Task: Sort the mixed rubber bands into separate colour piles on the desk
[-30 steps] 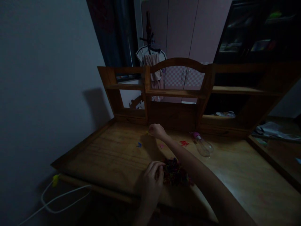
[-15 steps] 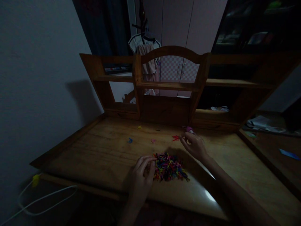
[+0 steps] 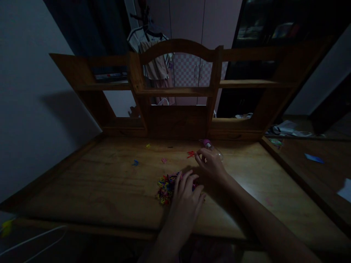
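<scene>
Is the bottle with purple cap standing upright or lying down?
Lying down: the purple cap points toward the shelf, and the clear bottle stretches along the tabletop, partly behind the right hand.

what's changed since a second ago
The right hand moved rightward from the yellow pieces to beside the red pieces; whether it holds anything is unclear. The left hand shifted from the left edge of the multicoloured pile to over it. The blue pieces, pink pieces and bottle stayed put.
</scene>
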The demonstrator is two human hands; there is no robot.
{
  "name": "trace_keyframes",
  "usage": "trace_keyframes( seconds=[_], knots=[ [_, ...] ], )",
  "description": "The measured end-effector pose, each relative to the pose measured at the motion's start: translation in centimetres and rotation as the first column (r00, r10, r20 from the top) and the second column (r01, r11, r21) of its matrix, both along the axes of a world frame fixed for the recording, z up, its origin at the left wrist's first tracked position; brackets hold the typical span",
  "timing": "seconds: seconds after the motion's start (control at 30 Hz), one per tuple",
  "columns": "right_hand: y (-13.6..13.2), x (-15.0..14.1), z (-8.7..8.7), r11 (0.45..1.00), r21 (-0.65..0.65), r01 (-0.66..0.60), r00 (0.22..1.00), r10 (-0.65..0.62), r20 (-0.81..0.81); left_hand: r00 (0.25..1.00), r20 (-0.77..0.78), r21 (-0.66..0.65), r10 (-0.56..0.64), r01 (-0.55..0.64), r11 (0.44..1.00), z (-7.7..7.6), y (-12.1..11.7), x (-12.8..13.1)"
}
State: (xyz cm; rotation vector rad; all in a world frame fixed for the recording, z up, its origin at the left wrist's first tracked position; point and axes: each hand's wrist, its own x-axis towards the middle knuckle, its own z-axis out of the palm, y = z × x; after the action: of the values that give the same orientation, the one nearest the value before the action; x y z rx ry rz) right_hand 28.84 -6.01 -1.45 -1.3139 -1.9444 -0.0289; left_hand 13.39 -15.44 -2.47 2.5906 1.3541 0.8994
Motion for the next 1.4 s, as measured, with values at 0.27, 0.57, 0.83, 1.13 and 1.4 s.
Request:
trace_keyframes(
  seconds=[0.27, 0.57, 0.83, 1.13, 1.4],
  knots=[
    [-0.1, 0.0, 0.0, 1.0, -0.01, -0.023, 0.999, 0.023, -0.025, 0.995, -0.096, -0.02, 0.002, -0.004, 1.0, -1.1, 0.5, -0.4],
    [-0.3, -0.1, 0.3, 0.999, -0.007, -0.045, 0.999, 0.045, -0.011, 0.996, -0.088, -0.014, -0.016, 0.015, 1.0, -0.6, 0.4, -1.2],
    [-0.2, -0.2, 0.2, 1.0, -0.004, -0.019, 1.0, 0.02, 0.022, 1.0, 0.001, -0.021, 0.0, 0.0, 1.0, -0.6, 1.0, -1.0],
    [-0.3, -0.1, 0.3, 0.999, -0.021, -0.029, 1.0, 0.03, 0.002, 0.974, 0.226, -0.022, 0.012, -0.007, 1.0, 0.5, 1.3, -1.8],
    [-0.2, -0.1, 0.0, 0.999, -0.011, -0.036, 0.999, 0.036, -0.003, 0.876, 0.442, -0.231, 0.193, -0.096, 0.968, 0.2, 1.7, -3.9]
  ],
)
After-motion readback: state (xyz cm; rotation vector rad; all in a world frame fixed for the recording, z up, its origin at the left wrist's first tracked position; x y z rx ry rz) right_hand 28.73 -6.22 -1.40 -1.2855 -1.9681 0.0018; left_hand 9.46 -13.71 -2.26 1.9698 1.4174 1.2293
